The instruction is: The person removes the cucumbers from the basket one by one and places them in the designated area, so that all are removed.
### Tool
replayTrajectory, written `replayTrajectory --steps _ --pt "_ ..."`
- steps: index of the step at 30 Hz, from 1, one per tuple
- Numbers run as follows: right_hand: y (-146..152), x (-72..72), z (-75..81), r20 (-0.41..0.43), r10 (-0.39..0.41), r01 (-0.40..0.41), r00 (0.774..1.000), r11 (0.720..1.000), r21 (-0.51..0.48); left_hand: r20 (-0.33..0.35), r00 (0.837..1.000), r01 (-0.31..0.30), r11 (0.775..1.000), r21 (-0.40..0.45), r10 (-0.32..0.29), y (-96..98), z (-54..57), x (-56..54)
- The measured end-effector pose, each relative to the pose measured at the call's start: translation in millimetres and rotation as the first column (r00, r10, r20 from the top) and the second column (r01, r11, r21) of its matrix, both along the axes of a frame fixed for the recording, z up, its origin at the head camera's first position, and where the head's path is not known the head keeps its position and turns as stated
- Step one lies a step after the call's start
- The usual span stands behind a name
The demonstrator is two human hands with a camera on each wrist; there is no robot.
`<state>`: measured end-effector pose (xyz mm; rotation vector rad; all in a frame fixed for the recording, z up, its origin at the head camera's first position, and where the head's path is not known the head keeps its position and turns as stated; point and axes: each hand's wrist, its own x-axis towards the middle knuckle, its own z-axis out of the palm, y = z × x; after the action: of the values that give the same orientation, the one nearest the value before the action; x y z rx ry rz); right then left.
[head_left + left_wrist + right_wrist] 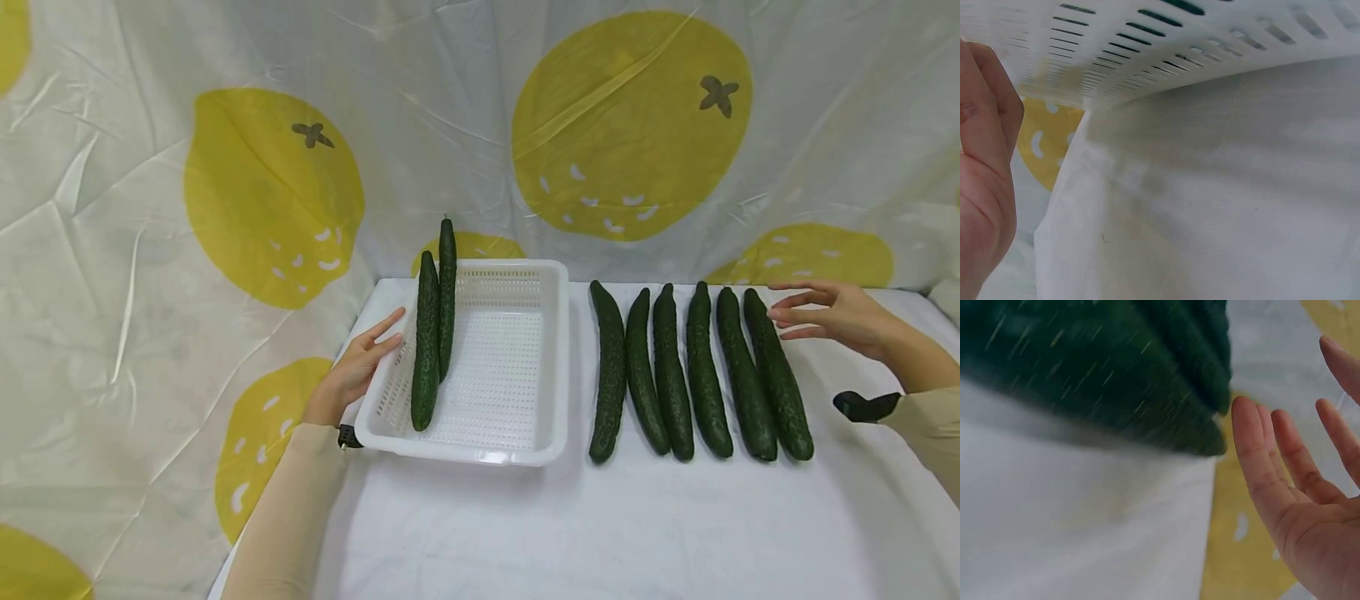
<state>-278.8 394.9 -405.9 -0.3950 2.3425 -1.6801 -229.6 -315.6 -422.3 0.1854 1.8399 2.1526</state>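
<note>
A white plastic basket (487,454) stands on the white-covered table, with two dark green cucumbers (425,350) leaning on its left side. Against that side's outer wall is my left hand (360,367), fingers extended near the rim; the left wrist view has the hand beside the slotted wall (1147,37). Several cucumbers lie in a row right of the basket. My right hand (843,318) hovers by the upper end of the rightmost cucumber (780,375), fingers spread and holding nothing. In the right wrist view its fingers (1250,444) are apart from the blurred cucumber (1085,381).
A pale sheet with yellow lemon prints (633,125) hangs behind and left of the table. White cloth (600,533) covers the tabletop in front of the basket and the row. A black wrist device (866,407) sits at my right sleeve.
</note>
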Motion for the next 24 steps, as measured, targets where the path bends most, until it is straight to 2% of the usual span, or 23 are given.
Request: replayTrajectory --steps 6,11,24 --pt "-38.4 -1.8 27.4 -0.014 -0.026 0.026 1.0 0.999 -0.038 0.002 1.0 -0.002 1.0 -0.001 0.002 -0.6 -1.7 -0.4" --pt "-71.0 -1.1 47.4 0.01 -0.015 0.016 1.0 0.993 -0.118 0.0 1.0 -0.001 1.0 0.006 0.001 0.3 -2.0 -1.0" --pt "-133.1 -0.3 80.1 0.059 0.032 -0.023 0.998 0.99 -0.141 0.012 1.0 -0.019 1.0 -0.021 0.019 0.6 -0.4 -0.3"
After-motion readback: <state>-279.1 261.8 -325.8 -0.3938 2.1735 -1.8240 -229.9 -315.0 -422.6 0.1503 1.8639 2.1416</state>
